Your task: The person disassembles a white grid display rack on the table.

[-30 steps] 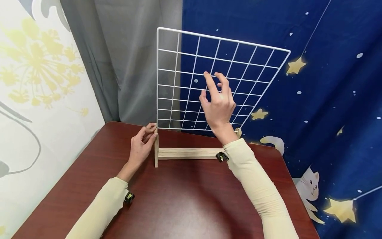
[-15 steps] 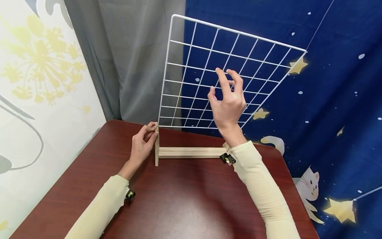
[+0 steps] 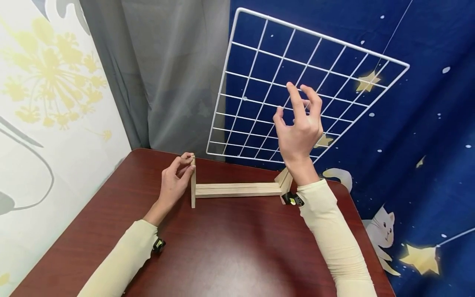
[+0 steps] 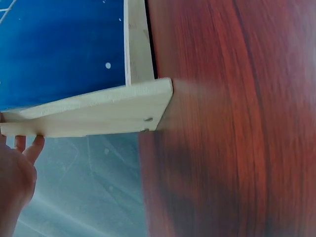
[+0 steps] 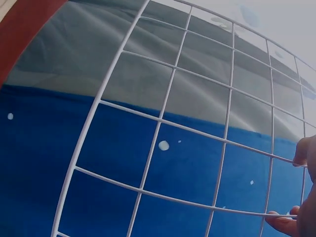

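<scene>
My right hand [image 3: 300, 132] holds a white wire grid panel [image 3: 273, 83] near its middle, with fingertips and thumb at the wires. The panel leans back in the air, its lower edge behind and above a pale wooden stand [image 3: 237, 189]. This stand has a crossbar between two uprights; my right forearm partly covers the right upright [image 3: 283, 180]. At the top of the left upright [image 3: 193, 185], my left hand [image 3: 174, 177] pinches the wood between thumb and fingers. In the right wrist view the grid panel [image 5: 160, 120] fills most of the frame, with fingertips at the right edge.
The stand rests on a dark red-brown table [image 3: 222, 243] toward its back edge. Behind hang a grey curtain [image 3: 185, 82] and a blue curtain [image 3: 408, 136] with stars and a cat. A white wall [image 3: 55, 156] with yellow flowers borders the left.
My right hand has carried the grid panel to the right and tilted it, and its lower left corner has come away from the left upright. My left hand has stayed at the upright.
</scene>
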{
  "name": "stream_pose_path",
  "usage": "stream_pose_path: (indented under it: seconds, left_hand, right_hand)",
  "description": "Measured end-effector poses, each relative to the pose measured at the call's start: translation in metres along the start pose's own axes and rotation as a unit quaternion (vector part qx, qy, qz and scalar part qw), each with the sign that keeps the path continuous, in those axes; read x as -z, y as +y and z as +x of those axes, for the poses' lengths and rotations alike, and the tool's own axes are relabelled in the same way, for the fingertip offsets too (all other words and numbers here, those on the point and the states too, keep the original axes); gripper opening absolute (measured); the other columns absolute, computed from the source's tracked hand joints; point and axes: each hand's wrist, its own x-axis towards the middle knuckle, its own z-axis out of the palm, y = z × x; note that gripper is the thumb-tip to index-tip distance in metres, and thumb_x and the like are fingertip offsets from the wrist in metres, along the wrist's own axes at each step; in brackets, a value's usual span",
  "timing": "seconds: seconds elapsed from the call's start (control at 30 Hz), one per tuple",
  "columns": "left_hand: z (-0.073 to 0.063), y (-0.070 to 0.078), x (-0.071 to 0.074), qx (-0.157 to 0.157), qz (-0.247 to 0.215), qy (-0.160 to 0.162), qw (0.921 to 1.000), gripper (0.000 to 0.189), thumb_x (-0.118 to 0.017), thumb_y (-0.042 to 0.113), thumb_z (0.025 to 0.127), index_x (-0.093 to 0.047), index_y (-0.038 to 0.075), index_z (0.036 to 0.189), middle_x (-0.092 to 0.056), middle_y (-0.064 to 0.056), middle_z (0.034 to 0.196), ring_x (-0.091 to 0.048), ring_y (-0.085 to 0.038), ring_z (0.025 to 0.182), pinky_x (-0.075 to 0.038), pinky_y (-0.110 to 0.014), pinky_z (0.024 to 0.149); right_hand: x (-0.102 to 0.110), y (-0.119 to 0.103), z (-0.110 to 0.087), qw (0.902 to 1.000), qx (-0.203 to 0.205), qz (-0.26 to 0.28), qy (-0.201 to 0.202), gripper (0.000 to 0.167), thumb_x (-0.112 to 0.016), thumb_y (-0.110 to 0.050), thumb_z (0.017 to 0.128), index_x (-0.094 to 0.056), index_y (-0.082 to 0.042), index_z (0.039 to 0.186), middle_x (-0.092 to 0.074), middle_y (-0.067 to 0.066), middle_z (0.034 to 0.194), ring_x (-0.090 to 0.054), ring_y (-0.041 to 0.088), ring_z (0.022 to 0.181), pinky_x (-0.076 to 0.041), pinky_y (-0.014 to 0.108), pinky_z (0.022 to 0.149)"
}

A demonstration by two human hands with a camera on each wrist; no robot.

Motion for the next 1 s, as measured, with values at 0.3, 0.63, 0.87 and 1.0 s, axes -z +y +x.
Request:
stream_pose_path:
  seconds: [0.3, 0.63, 0.87, 1.0]
  left_hand:
    - [-0.002, 0.003, 0.004, -0.030, 0.011, -0.007, 0.9995, 0.018, -0.077, -0.004, 0.093, -0.075, -0.001, 0.110, -0.076, -0.020, 0.125, -0.071, 0.003, 0.115, -0.063, -0.025, 0.094]
    - [-0.012, 0.013, 0.016, -0.061, 0.013, 0.012, 0.9980, 0.022, -0.078, -0.011, 0.088, -0.077, -0.002, 0.109, -0.075, -0.020, 0.127, -0.073, -0.002, 0.116, -0.062, -0.021, 0.093]
    - [-0.024, 0.018, 0.026, -0.077, 0.032, 0.033, 0.9960, 0.029, -0.078, -0.018, 0.083, -0.075, -0.008, 0.110, -0.074, -0.026, 0.124, -0.073, -0.008, 0.118, -0.061, -0.019, 0.095]
    - [-0.029, 0.020, 0.026, -0.093, 0.048, 0.042, 0.9936, 0.035, -0.079, -0.017, 0.083, -0.075, -0.005, 0.116, -0.074, -0.022, 0.124, -0.073, -0.012, 0.117, -0.060, -0.020, 0.098]
  right_hand:
    - [0.011, 0.029, -0.022, 0.9976, -0.059, -0.030, -0.020, 0.053, -0.079, -0.018, 0.088, -0.071, -0.036, 0.137, -0.067, 0.005, 0.139, -0.070, 0.025, 0.083, -0.050, 0.031, 0.056]
    - [0.026, 0.052, -0.033, 0.9923, -0.098, -0.053, -0.055, 0.053, -0.079, -0.021, 0.086, -0.072, -0.037, 0.136, -0.068, 0.006, 0.139, -0.072, 0.033, 0.098, -0.049, 0.049, 0.060]
    - [0.029, 0.064, -0.041, 0.9889, -0.114, -0.064, -0.070, 0.054, -0.079, -0.021, 0.087, -0.070, -0.039, 0.137, -0.067, 0.004, 0.140, -0.069, 0.031, 0.086, -0.050, 0.053, 0.062]
    - [0.030, 0.073, -0.046, 0.9863, -0.118, -0.075, -0.087, 0.053, -0.078, -0.023, 0.089, -0.069, -0.038, 0.139, -0.066, 0.005, 0.141, -0.068, 0.034, 0.087, -0.051, 0.052, 0.063]
